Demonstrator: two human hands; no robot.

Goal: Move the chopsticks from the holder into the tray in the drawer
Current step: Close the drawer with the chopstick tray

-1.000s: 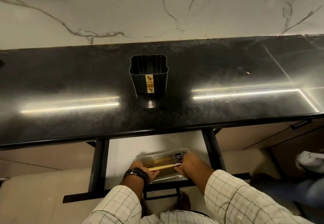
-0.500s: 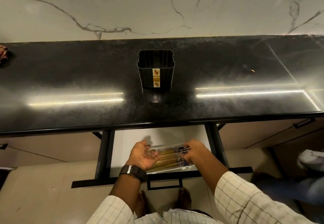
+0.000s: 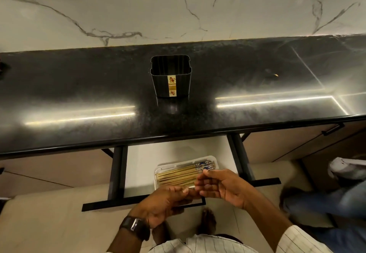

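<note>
Bamboo chopsticks (image 3: 178, 176), bunched beyond counting, lie in one tray (image 3: 155, 179); one holder (image 3: 171, 78) on the bench (image 3: 79, 86); my left grip (image 3: 168, 201) and right grip (image 3: 221, 187) hang slack, empty.

From here the desk (image 3: 79, 86) reads as polished black stone, glossy enough to mirror the light strips. The wall (image 3: 178, 5) looks like smooth white marble with grey veins. The holder (image 3: 160, 85) is dark, ribbed and faintly shiny, with a paper label (image 3: 172, 86). The chopsticks (image 3: 178, 175) look like pale matt wood with painted ends, and the tray (image 3: 164, 167) like translucent plastic.
</note>
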